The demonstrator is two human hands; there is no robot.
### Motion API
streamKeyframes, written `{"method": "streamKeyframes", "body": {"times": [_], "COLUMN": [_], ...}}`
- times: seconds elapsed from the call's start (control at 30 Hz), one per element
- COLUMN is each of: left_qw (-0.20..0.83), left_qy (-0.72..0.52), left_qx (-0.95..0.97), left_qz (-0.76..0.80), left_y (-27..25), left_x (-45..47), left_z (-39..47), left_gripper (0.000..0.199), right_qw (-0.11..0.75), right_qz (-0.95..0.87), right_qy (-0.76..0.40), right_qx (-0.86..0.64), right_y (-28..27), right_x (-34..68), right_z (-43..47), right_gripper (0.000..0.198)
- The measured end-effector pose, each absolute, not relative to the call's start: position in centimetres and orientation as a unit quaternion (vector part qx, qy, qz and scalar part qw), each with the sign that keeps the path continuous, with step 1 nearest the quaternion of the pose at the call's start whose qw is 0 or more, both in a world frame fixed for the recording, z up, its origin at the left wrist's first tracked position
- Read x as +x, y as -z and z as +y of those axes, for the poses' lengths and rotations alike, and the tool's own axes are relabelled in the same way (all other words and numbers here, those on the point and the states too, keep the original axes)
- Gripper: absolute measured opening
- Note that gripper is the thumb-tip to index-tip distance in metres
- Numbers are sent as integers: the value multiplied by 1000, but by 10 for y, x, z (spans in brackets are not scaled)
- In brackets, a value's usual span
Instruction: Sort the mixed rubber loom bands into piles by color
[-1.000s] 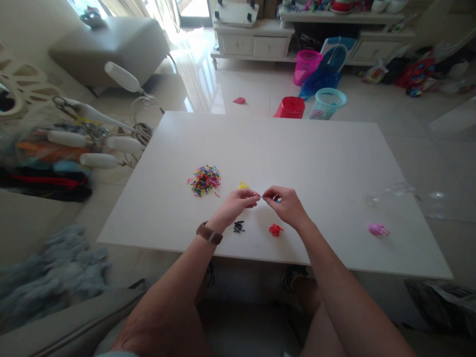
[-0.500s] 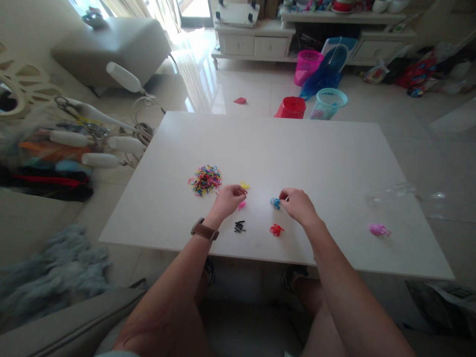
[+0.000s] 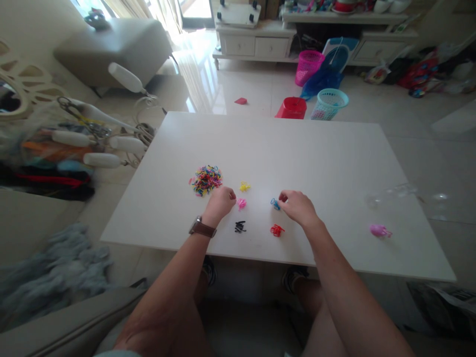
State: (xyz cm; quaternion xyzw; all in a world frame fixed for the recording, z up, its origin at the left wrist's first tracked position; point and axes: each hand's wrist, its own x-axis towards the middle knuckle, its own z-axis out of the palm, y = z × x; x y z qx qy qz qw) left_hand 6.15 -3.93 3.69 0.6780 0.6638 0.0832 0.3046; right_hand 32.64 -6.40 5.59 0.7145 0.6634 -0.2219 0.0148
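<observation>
Placing seems underway: right hand (image 3: 297,206) curled beside blue bands (image 3: 275,204) at its nine o'clock, left hand (image 3: 220,202) near mixed pile (image 3: 206,179) at its ten. Cannot tell what either grip holds; next calls for fine pinching.

Looking out from the wearer's head, facing forward and tipped well down! Peering over the lap, with a leg (image 3: 323,329) at the bottom edge and forearms (image 3: 176,280) running up from lower left and lower right to the left grip (image 3: 220,203) and right grip (image 3: 298,206), just below mid-frame. Near enough to make the forearms loom, far enough back to fit all four corners of the surface (image 3: 275,148) and to show the many-coloured pile (image 3: 207,180) small, left of centre. Reaching wide, too: past the far edge to a white cabinet (image 3: 271,48) along the top, a grey ottoman (image 3: 115,44) upper left.
</observation>
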Motion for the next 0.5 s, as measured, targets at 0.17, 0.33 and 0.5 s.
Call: {"method": "streamKeyframes", "body": {"times": [0.17,0.33,0.5], "left_qw": [287,302,278], "left_qy": [-52,-19,-12], "left_qx": [686,689,707], "left_qz": [667,658,650], "left_y": [-30,-22,-11], "left_x": [61,58,57], "left_z": [-38,-37,-37], "left_gripper": [15,18,34], "right_qw": [16,13,14], "right_qz": [663,665,667], "right_qy": [229,226,223], "right_qx": [712,712,711], "right_y": [-59,-61,-61], "right_x": [324,325,325], "right_z": [-65,-66,-66], "right_gripper": [18,18,20]}}
